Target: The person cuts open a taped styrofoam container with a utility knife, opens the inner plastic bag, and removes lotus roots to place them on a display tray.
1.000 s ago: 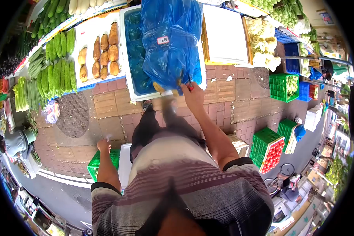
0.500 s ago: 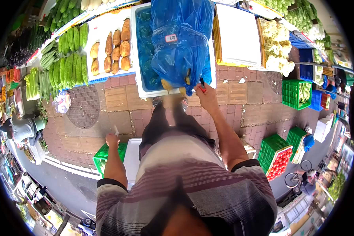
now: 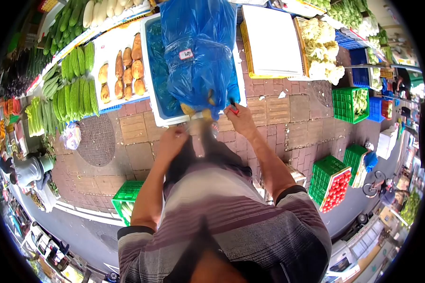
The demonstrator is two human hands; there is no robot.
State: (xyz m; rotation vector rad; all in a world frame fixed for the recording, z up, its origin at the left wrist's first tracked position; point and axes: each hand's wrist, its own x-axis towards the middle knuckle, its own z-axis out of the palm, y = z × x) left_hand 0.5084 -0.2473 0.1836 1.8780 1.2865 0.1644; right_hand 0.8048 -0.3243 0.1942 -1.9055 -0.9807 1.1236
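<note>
A large blue plastic bag (image 3: pixel 200 70) with a small white and red label lies over a white foam box (image 3: pixel 152 101). Yellowish-brown pieces (image 3: pixel 188 110) show at the bag's near end. My right hand (image 3: pixel 241 118) is closed on a small red and black tool (image 3: pixel 233 109), just right of that end. Near the box's front edge, my left hand (image 3: pixel 174 138) is closed with its fingertips together; whatever it pinches is too small to make out.
Brown root vegetables (image 3: pixel 127 73) and green gourds (image 3: pixel 73 96) lie to the left. On the right are a white-topped yellow crate (image 3: pixel 271 42), cauliflower (image 3: pixel 318 47) and a green crate of tomatoes (image 3: pixel 335 190). Another green crate (image 3: pixel 127 195) stands at lower left. A person (image 3: pixel 26 170) is at far left.
My left hand has moved up and right, from beside the lower-left green crate to the foam box's front edge. My right hand stays by the bag's end with the red and black tool.
</note>
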